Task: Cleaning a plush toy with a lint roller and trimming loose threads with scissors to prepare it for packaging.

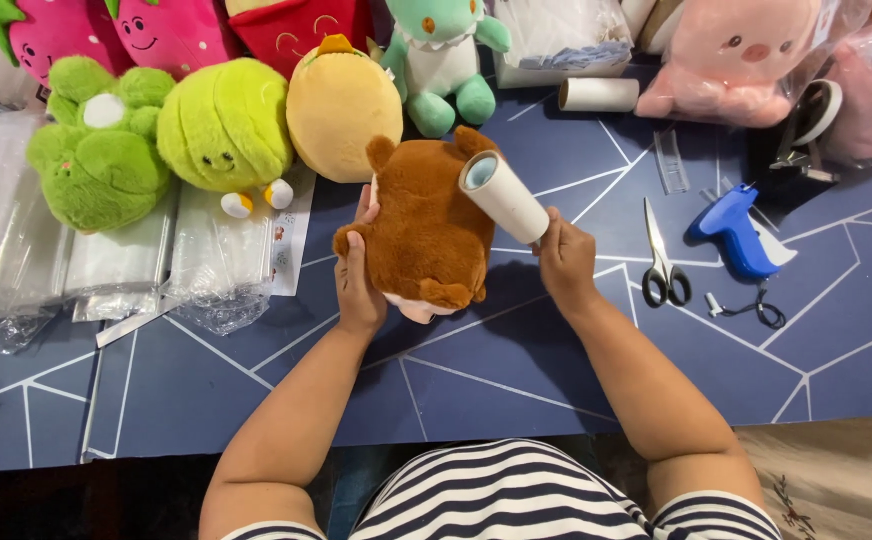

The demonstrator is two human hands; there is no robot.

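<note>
The left hand is wrapped around the side of a brown plush, fingers closed on its edge, holding it up off the blue table with its back turned up toward the person. The right hand is clamped on the lower end of a white lint roller, whose long axis runs up and to the left from that grip, so the open upper end lies on the plush's upper right shoulder, touching the fur. The plush's own length runs from its ears, away from the person, down to its feet near the wrists; it sits between the two hands, the left on it and the right just beside it. Beyond the plush a row of toys lines the far edge: a yellow round plush just behind it, a lime-green ball plush, a green frog-like plush and a teal dinosaur. To the left lie clear plastic bags. To the right, well apart from the roller hand, are scissors, a blue tagging gun and a bare cardboard tube; a pink plush in a bag sits in the far corner. Nothing lies between the hands and the plush
</note>
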